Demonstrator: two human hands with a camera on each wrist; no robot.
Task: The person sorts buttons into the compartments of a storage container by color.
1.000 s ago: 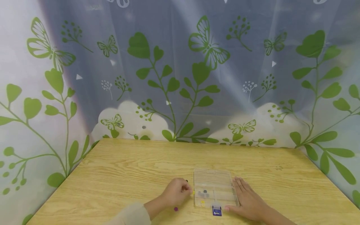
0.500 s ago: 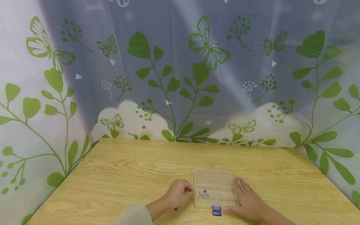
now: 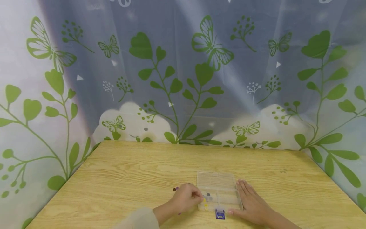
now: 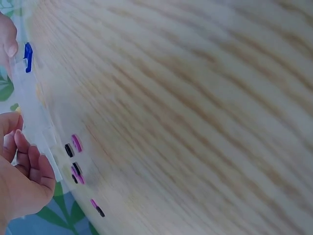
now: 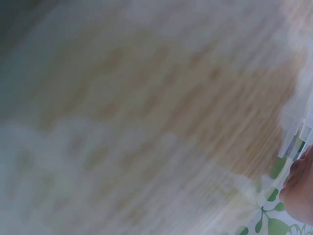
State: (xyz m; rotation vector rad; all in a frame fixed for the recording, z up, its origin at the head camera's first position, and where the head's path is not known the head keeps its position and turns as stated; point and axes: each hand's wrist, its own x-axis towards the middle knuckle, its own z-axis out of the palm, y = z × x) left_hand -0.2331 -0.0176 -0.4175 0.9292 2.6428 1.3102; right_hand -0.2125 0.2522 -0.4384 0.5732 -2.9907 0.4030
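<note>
A clear plastic compartment box [image 3: 216,182] with a blue latch [image 3: 220,214] lies on the table. My left hand [image 3: 187,197] pinches a small yellow button [image 3: 204,200] between thumb and forefinger, over the box's near left compartment. Below it, more yellow [image 3: 205,205] shows in that compartment, and a dark button [image 3: 208,194] lies just behind. My right hand [image 3: 253,202] rests flat along the box's right side, fingers straight, thumb at the near corner. In the left wrist view, the left hand's other fingers [image 4: 34,161] are loosely bent.
Magenta buttons [image 4: 76,143] and black buttons [image 4: 69,150] lie on the wooden table [image 3: 128,171] left of the box, partly hidden by the left hand in the head view. A patterned curtain [image 3: 177,79] hangs behind the table's far edge.
My left hand has moved right, from beside the box to over its left compartment, carrying the yellow button. Buttons behind that hand have come into sight. The right hand has stayed put.
</note>
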